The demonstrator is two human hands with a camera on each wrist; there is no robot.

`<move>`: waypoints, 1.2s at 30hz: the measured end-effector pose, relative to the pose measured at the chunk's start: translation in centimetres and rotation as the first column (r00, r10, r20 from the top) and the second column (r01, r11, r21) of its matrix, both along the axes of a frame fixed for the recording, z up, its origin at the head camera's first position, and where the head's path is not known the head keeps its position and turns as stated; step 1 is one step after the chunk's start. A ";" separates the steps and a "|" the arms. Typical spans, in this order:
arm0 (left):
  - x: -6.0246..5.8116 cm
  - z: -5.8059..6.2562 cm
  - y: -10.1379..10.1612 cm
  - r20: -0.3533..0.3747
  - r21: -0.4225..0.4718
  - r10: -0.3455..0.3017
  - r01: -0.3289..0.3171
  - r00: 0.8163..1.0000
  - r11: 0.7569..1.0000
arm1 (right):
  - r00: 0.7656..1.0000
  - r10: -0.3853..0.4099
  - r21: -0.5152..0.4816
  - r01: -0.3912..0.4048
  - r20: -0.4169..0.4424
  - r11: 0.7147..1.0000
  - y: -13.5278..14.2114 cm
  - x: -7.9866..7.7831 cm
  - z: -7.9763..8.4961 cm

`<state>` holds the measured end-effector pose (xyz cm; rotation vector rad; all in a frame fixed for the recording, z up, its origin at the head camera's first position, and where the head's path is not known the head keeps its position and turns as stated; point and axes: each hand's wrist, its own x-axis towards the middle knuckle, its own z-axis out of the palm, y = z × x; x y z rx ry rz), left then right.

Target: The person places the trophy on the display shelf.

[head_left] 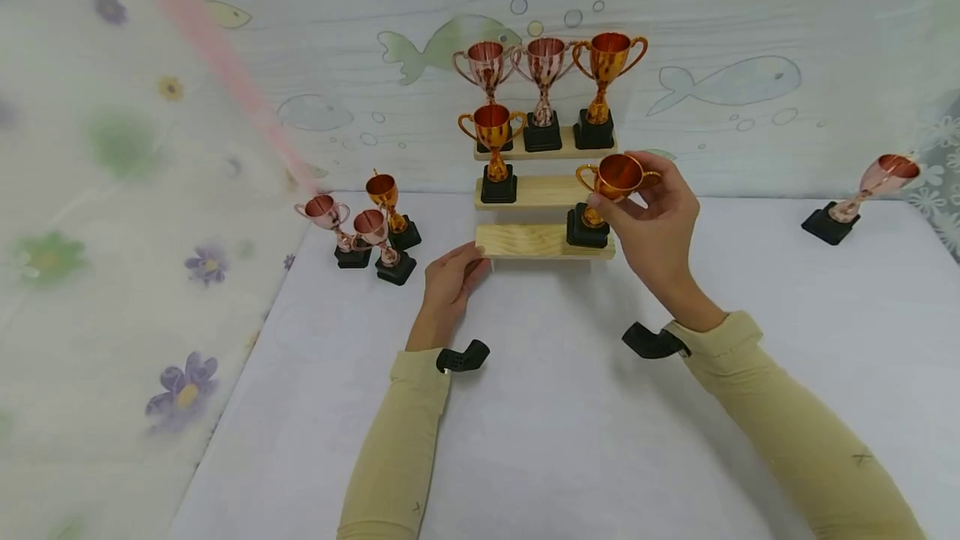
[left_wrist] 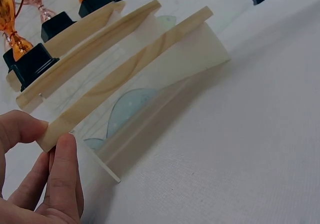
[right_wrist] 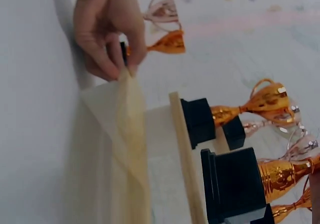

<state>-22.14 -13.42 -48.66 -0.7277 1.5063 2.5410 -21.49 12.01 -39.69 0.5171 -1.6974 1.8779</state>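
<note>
My right hand [head_left: 662,219] grips a gold trophy cup [head_left: 618,176] by its cup and handle. Its black base [right_wrist: 235,184] hangs close over the right end of the middle shelf, and in the head view it overlaps the bottom shelf [head_left: 521,242]. With thumb and fingers, my left hand [head_left: 448,280] pinches the left end of that bottom wooden board. One gold trophy [head_left: 495,130] stands at the left of the middle shelf [head_left: 542,192]. Along the top shelf [head_left: 611,142] stand two rose-gold trophies, including the center one [head_left: 543,65], and a gold trophy [head_left: 606,61] at right.
Left of the stand, a gold trophy [head_left: 382,192] and two rose-gold trophies, one in front [head_left: 372,227], stand grouped on the white table [head_left: 540,407]. Far to the right is another rose-gold trophy [head_left: 885,173]. A patterned curtain [head_left: 337,23] hangs behind the stand.
</note>
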 end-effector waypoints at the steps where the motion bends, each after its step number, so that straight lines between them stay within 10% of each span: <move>1: 0.0 0.0 0.0 0.002 -0.002 0.002 -0.002 1.000 1.000 | 1.000 0.005 -0.002 -0.005 -0.005 1.000 -0.2 -0.4 0.3; 36: -0.4 -0.4 0.0 0.001 0.009 0.008 -0.008 1.000 1.000 | 0.992 0.067 0.062 -0.074 0.110 0.995 -3.8 -8.1 1.6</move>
